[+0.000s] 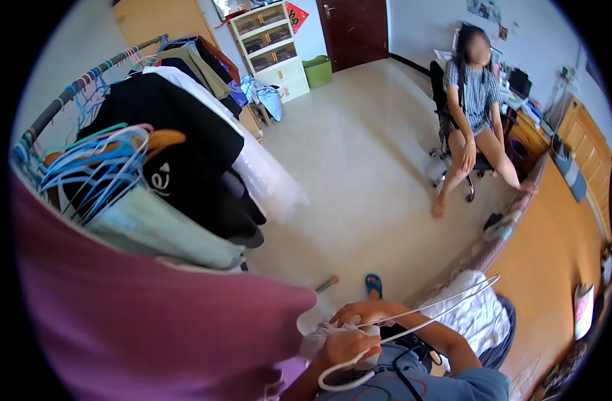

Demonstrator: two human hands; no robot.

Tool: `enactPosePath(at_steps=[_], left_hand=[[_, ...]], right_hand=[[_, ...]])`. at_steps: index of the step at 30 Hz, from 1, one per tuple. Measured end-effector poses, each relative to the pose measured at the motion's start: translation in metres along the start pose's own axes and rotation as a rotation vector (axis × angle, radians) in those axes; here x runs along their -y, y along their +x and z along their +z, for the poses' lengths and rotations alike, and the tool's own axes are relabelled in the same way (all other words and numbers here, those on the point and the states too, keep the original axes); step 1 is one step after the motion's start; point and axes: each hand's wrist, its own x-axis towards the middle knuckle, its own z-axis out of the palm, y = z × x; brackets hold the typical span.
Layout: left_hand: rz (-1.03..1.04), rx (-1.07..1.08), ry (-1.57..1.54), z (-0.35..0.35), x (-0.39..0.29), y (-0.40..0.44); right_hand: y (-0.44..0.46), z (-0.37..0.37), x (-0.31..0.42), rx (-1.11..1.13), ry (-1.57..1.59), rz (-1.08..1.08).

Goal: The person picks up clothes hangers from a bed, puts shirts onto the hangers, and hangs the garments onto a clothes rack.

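Note:
My left hand (349, 347), low in the view, is closed around a thin white hanger (446, 306). One end of its loop reaches out to the right and the other curves down toward my body. Just beyond it, my right hand (366, 312) curls its fingers on a bunched white cloth (313, 342). The two hands are close together, and they hide part of the cloth and the hanger's middle. A large mauve cloth (166, 307) hangs in front of me on the left, beside my hands.
At the left, a clothes rail (55, 103) carries garments and several bunched hangers (109, 167). A person (473, 87) sits on a swivel chair at the back right. A bed with a wooden-coloured surface (553, 267) runs along the right, with white clothing (470, 317) on its near edge.

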Motion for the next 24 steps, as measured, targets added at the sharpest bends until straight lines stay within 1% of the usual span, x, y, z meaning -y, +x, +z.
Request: enactPosePath(at_steps=[1, 2, 3, 4, 5, 7, 8, 10, 11, 12, 13, 14, 15, 16, 17, 19, 20, 21, 22, 23, 24], left_hand=[[0.033, -0.051, -0.009, 0.006, 0.02, 0.021], [0.051, -0.08, -0.021, 0.01, 0.04, 0.039], [0.115, -0.102, -0.003, 0.011, 0.059, 0.056], [-0.027, -0.027, 0.008, 0.004, 0.065, 0.077], [0.021, -0.046, 0.043, 0.004, 0.085, 0.092], [0.042, -0.144, 0.21, -0.006, 0.107, 0.127], [-0.005, -0.18, 0.258, -0.012, 0.117, 0.137], [-0.076, -0.266, 0.346, -0.027, 0.141, 0.152], [-0.099, -0.322, 0.387, -0.033, 0.155, 0.157], [-0.109, -0.376, 0.417, -0.04, 0.169, 0.162], [-0.124, -0.431, 0.453, -0.045, 0.183, 0.166], [-0.149, -0.415, 0.469, -0.052, 0.197, 0.169], [-0.173, -0.396, 0.484, -0.057, 0.213, 0.171], [-0.226, -0.345, 0.466, -0.062, 0.23, 0.171], [-0.232, -0.347, 0.461, -0.066, 0.247, 0.171], [-0.346, -0.059, 0.459, -0.072, 0.285, 0.175], [-0.455, -0.096, 0.347, -0.075, 0.304, 0.176], [-0.547, -0.12, 0.321, -0.081, 0.326, 0.174], [-0.501, -0.132, 0.373, -0.085, 0.346, 0.178], [-0.459, -0.144, 0.428, -0.09, 0.362, 0.184], [-0.447, -0.078, 0.462, -0.098, 0.379, 0.187]], right_hand=[[-0.007, -0.019, -0.007, -0.01, -0.007, 0.007], [-0.017, -0.038, -0.013, -0.016, -0.055, 0.108], [-0.024, -0.054, -0.018, -0.037, -0.087, 0.203], [-0.024, -0.077, -0.024, 0.127, -0.073, 0.342], [-0.028, -0.095, -0.026, -0.07, -0.106, 0.506], [-0.012, -0.152, -0.003, 0.001, -0.539, 0.681], [-0.01, -0.171, -0.019, -0.015, -0.78, 0.731], [-0.007, -0.22, -0.04, -0.31, -0.839, 0.74], [-0.008, -0.244, -0.057, -0.561, -0.902, 0.668], [-0.007, -0.275, -0.063, -0.661, -0.812, 0.649], [-0.007, -0.299, -0.068, -0.809, -0.951, 0.58], [-0.002, -0.323, -0.048, -0.857, -0.974, 0.56], [0.0, -0.348, -0.053, -0.85, -1.016, 0.596], [0.003, -0.371, -0.058, -0.905, -0.96, 0.601], [0.008, -0.392, -0.053, -0.899, -0.96, 0.607], [0.019, -0.432, -0.034, -0.849, -0.989, 0.683], [0.026, -0.448, -0.035, -0.846, -0.996, 0.688], [0.034, -0.464, -0.037, -0.86, -1.082, 0.672], [0.044, -0.483, -0.039, -0.873, -1.168, 0.652], [0.055, -0.501, -0.041, -0.873, -1.174, 0.648], [0.068, -0.52, -0.042, -0.877, -1.165, 0.621]])
